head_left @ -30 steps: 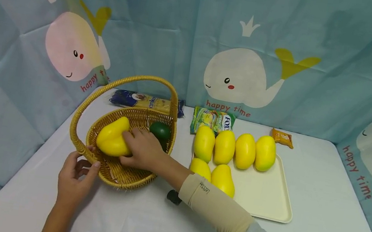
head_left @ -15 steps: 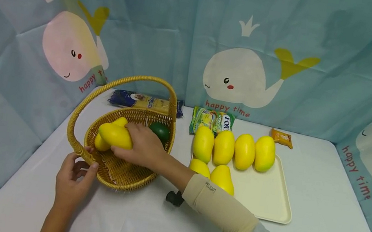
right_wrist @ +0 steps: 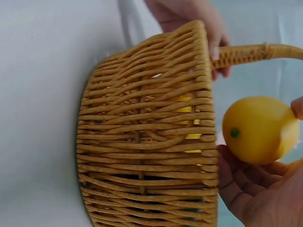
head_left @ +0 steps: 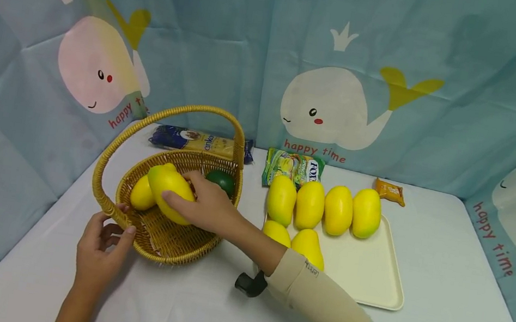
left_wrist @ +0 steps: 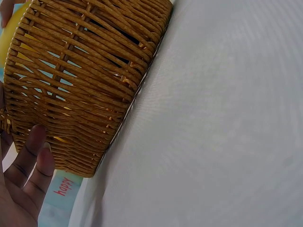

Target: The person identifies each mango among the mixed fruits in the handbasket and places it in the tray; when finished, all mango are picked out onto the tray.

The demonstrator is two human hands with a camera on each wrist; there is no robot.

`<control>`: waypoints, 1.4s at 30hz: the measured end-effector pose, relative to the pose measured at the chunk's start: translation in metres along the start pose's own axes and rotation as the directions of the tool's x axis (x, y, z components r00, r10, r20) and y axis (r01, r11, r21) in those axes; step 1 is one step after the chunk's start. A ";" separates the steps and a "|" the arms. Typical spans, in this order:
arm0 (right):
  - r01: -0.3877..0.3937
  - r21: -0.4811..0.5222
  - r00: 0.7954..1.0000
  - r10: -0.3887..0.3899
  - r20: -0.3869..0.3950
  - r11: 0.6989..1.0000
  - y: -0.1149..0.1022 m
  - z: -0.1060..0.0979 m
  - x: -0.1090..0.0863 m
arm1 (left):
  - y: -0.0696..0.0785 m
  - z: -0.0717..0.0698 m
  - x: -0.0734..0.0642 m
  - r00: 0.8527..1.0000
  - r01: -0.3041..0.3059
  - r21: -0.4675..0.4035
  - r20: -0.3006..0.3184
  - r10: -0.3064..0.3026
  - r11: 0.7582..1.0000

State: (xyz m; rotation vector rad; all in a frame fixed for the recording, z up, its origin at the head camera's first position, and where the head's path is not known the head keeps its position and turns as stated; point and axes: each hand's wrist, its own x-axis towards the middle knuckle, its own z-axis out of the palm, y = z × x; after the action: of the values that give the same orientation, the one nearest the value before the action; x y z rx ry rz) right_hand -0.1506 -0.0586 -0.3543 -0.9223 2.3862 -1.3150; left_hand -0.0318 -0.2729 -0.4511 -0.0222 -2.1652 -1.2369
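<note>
My right hand (head_left: pixel 212 207) grips a yellow mango (head_left: pixel 169 195) with a greenish end, over the opening of a wicker basket (head_left: pixel 171 250). In the right wrist view that mango (right_wrist: pixel 258 130) is above the basket's rim, between thumb and fingers. Another yellow mango (head_left: pixel 141 195) lies inside at the left, and a dark green fruit (head_left: pixel 221 180) like an avocado lies at the right. My left hand (head_left: pixel 101 254) holds the basket's near-left rim at the foot of the handle. The left wrist view has its fingers (left_wrist: pixel 35 142) against the woven side.
Right of the basket, several mangoes (head_left: pixel 310 206) stand in rows on a cream tray (head_left: pixel 359 282). Behind are a blue pasta pack (head_left: pixel 201 142), a green packet (head_left: pixel 294 169) and a small orange packet (head_left: pixel 389 191). A whale-print curtain (head_left: pixel 231 69) backs the table.
My right hand has lifted one mango off the other in the basket and turned it, shifting slightly right. The left hand keeps its hold on the rim.
</note>
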 end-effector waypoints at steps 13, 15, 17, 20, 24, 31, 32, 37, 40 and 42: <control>-0.090 0.120 0.995 0.084 0.054 0.989 0.005 -0.026 -0.030 | 0.000 0.000 0.000 1.000 -0.017 -0.027 -0.001 0.017 0.999; -0.108 0.170 0.993 0.099 0.058 0.980 0.006 -0.030 -0.035 | 0.001 0.000 0.000 1.000 -0.006 -0.033 0.005 0.006 0.999; -0.117 0.218 0.993 0.106 0.060 0.969 0.007 -0.033 -0.040 | 0.000 -0.001 -0.001 1.000 0.000 -0.029 0.008 0.000 1.000; -0.115 0.255 0.993 0.106 0.051 0.960 0.009 -0.036 -0.046 | 0.000 -0.001 -0.001 1.000 0.006 -0.023 0.007 -0.006 1.000; -0.119 0.268 0.993 0.114 0.033 0.956 0.008 -0.038 -0.053 | -0.001 -0.001 -0.001 1.000 0.019 -0.026 0.007 -0.019 0.999; -0.110 0.366 0.994 0.105 0.032 0.924 0.013 -0.045 -0.069 | -0.001 -0.001 -0.002 1.000 0.016 -0.019 -0.003 -0.016 1.000; -0.115 0.380 0.993 0.111 0.034 0.918 0.014 -0.046 -0.071 | -0.001 0.000 -0.002 1.000 0.010 -0.019 -0.007 -0.011 1.000; -0.166 0.419 0.985 0.169 0.030 0.893 0.021 -0.054 -0.085 | -0.002 0.001 -0.002 1.000 -0.018 -0.015 -0.018 0.018 1.000; -0.163 0.422 0.983 0.181 -0.003 0.892 0.024 -0.061 -0.094 | -0.001 0.001 -0.002 1.000 -0.022 -0.020 -0.017 0.022 1.000; -0.156 0.418 0.982 0.186 -0.031 0.895 0.028 -0.066 -0.101 | 0.000 0.000 -0.002 1.000 -0.020 -0.027 -0.013 0.020 0.999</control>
State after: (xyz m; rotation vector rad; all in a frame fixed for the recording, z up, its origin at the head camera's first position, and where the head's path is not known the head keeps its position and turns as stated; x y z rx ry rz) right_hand -0.1184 0.0607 -0.3476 -0.5369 2.0515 -1.7114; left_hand -0.0306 -0.2726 -0.4524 -0.0472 -2.1322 -1.2520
